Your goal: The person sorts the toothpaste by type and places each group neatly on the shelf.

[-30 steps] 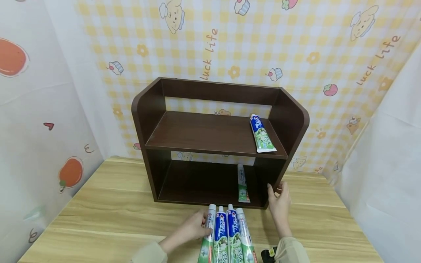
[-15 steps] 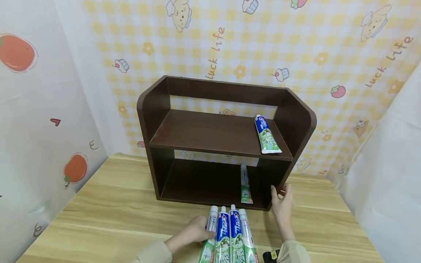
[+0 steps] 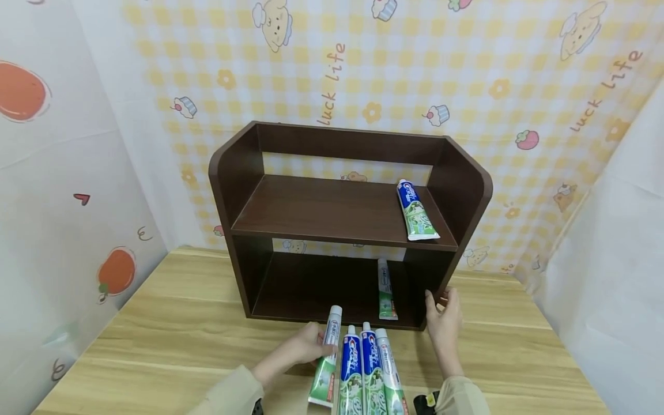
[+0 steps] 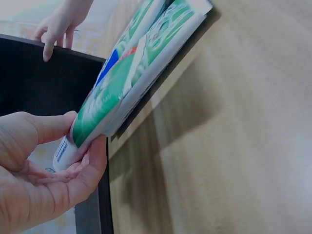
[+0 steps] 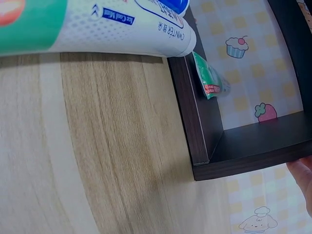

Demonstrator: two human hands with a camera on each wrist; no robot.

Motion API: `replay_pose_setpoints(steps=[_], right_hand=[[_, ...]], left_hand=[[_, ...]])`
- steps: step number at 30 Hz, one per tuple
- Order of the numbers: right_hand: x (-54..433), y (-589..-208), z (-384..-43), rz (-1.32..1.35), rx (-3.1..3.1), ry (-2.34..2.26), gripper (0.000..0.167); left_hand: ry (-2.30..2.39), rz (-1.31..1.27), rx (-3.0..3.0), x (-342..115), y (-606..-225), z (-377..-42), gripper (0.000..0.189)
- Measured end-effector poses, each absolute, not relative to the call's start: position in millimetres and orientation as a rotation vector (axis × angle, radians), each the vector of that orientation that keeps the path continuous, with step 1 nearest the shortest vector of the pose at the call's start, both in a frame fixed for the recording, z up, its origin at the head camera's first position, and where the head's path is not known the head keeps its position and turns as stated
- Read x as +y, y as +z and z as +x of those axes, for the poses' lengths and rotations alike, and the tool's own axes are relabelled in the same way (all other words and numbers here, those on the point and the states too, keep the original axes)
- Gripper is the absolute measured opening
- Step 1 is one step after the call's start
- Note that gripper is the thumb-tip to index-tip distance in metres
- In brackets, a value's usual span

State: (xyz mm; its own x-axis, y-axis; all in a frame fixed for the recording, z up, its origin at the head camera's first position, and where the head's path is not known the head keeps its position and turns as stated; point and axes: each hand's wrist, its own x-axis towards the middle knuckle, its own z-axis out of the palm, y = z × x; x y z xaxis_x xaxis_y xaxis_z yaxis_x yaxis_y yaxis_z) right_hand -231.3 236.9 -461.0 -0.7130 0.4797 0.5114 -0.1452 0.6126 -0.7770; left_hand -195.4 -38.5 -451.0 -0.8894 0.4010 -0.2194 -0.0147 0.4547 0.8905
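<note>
My left hand (image 3: 306, 346) pinches a white-and-green toothpaste tube (image 3: 327, 363) between thumb and fingers, its cap pointing at the shelf; in the left wrist view the tube (image 4: 100, 109) is raised off the table. Beside it lie two blue-and-green Crest tubes (image 3: 351, 363) and another white-and-green tube (image 3: 388, 369). My right hand (image 3: 443, 320) grips the right side panel of the dark brown two-tier shelf (image 3: 337, 236), thumb in front and fingers behind. A Crest tube (image 3: 417, 210) lies at the right of the upper tier, a white-and-green tube (image 3: 385, 291) at the right of the lower tier.
The shelf stands on a light wooden table (image 3: 171, 328) against a yellow checked cloth backdrop (image 3: 332, 69). White printed sheets hang at both sides. A small black object (image 3: 425, 402) lies near my right sleeve.
My left hand has lifted the leftmost white-and-green tube away from the row and forward toward the shelf. The right hand keeps its grip on the side panel. The head view has shifted slightly.
</note>
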Motion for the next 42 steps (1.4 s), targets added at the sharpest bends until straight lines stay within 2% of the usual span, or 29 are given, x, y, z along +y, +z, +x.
replay_pose_setpoints(steps=[14,21,24,28,30,32,36,37,42], right_hand=[[239,-458,-231,-0.251,-2.151,1.169,0.017],[241,-457,-233,-0.258,-2.143,1.140,0.017],[239,-458,-232,-0.254,-2.154,1.149,0.017],[238,-460,-231,-0.250,-2.158,1.150,0.017],[238,-460,-230,-0.246,-2.155,1.150,0.017],[239,-460,-229,-0.247,-2.157,1.154,0.016],[238,-462,-228,-0.243,-2.143,1.147,0.016],[237,-463,-228,-0.245,-2.140,1.144,0.016],[236,-465,-228,-0.234,-2.114,1.127,0.015]], left_hand=[[1.332,0.187,2.429,-20,-444,-244,0.029],[1.323,0.087,2.464,-6,-445,-272,0.040],[1.347,0.008,2.458,-1,-470,-299,0.043],[1.405,0.023,2.454,-1,-562,-367,0.063],[1.418,0.034,2.459,1,-581,-385,0.069],[1.428,0.011,2.479,4,-557,-371,0.065],[1.438,-0.040,2.514,9,-469,-314,0.049],[1.443,-0.038,2.529,8,-461,-308,0.047],[1.437,-0.042,2.642,7,-466,-311,0.040]])
